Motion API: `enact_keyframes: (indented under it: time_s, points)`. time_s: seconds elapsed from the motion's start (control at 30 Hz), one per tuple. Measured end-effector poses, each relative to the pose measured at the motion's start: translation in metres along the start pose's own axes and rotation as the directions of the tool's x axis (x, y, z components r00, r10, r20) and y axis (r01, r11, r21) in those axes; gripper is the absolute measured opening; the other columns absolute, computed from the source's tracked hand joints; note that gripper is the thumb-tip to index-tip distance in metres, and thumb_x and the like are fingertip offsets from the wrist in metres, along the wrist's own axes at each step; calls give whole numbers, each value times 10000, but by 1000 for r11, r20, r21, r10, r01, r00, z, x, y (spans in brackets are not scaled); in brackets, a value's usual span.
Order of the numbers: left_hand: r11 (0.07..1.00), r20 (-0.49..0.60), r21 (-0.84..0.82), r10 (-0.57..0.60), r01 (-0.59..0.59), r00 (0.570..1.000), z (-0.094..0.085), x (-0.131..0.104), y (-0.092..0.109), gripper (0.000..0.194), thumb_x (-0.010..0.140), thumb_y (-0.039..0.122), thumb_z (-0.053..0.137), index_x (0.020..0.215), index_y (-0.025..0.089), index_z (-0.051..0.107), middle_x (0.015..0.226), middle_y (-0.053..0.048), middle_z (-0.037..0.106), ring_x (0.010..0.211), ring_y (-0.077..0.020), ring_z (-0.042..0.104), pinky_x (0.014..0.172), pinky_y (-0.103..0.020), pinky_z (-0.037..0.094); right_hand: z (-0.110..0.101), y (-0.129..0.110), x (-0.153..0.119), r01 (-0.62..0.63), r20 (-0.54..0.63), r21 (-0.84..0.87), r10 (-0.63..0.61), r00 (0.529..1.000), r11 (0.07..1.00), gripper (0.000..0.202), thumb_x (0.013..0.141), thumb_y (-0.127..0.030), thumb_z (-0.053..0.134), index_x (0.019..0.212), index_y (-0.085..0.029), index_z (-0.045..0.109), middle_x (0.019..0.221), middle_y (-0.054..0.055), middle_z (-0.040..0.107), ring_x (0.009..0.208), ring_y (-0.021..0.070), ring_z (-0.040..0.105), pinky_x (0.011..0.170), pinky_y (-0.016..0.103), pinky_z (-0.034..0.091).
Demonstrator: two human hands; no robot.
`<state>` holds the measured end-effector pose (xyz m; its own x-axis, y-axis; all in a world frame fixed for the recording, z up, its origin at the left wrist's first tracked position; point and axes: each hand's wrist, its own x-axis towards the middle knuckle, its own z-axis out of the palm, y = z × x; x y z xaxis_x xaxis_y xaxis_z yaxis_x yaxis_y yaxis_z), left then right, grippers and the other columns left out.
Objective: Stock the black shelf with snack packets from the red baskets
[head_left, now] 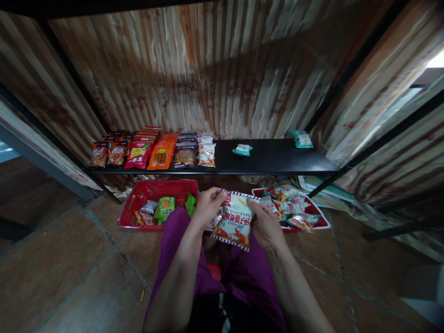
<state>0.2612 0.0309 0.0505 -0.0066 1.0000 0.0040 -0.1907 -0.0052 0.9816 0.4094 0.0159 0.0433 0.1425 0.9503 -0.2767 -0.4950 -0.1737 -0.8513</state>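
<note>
Between my hands, above my knees, is a white snack bag [235,219] with red lettering and striped red-and-blue edges. My left hand [210,203] pinches its upper left corner. The fingers of my right hand [265,222] grip its right edge. Beyond it, a black shelf [270,157] carries a row of similar white snack bags [206,152] near its middle. To my right lies a red-and-white basket [324,217] heaped with more snack bags [291,203], partly hidden by my right hand.
A red basket [138,192] with a few packets [164,207] stands at left. On the shelf are dark packets [185,152], orange packets [162,152], red packets [141,150], black-and-orange packets [117,152] and two teal-and-white packets [242,149]. Black shelf posts [360,159] rise at both sides.
</note>
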Motion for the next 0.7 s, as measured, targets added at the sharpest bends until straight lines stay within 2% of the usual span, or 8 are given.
enact_keyframes:
  time_s: [0.13,0.43,0.6,0.7]
  points:
    - [997,-34,-74,-38,35,999,-2,-1,-4,280,637,403,707,726,150,625,645,13,613,613,-108,539,600,-219,398,0,2,1,-25,32,-6,25,999,1000,281,494,-360,845,638,-184,679,544,-29,651,457,118,545,442,221,433]
    - [988,-164,-129,-110,89,980,5,-2,-2,183,651,326,645,650,157,576,533,49,536,492,-78,451,491,-197,310,3,3,-3,-40,50,-26,41,998,999,284,514,-363,835,663,-178,679,606,-9,695,490,143,601,476,244,474]
    - [977,-117,-187,-122,99,986,5,-1,0,171,627,304,669,641,153,588,544,47,545,517,-76,475,516,-190,341,2,2,-2,-44,26,2,43,999,999,265,527,-333,832,671,-174,675,578,-11,684,459,135,591,431,227,458]
    - [971,-70,-207,-140,123,988,4,-1,2,177,600,290,703,639,149,603,587,30,584,557,-85,518,542,-194,386,2,0,-3,-55,-4,27,55,998,998,229,544,-290,817,680,-175,673,613,13,705,500,166,629,481,262,508]
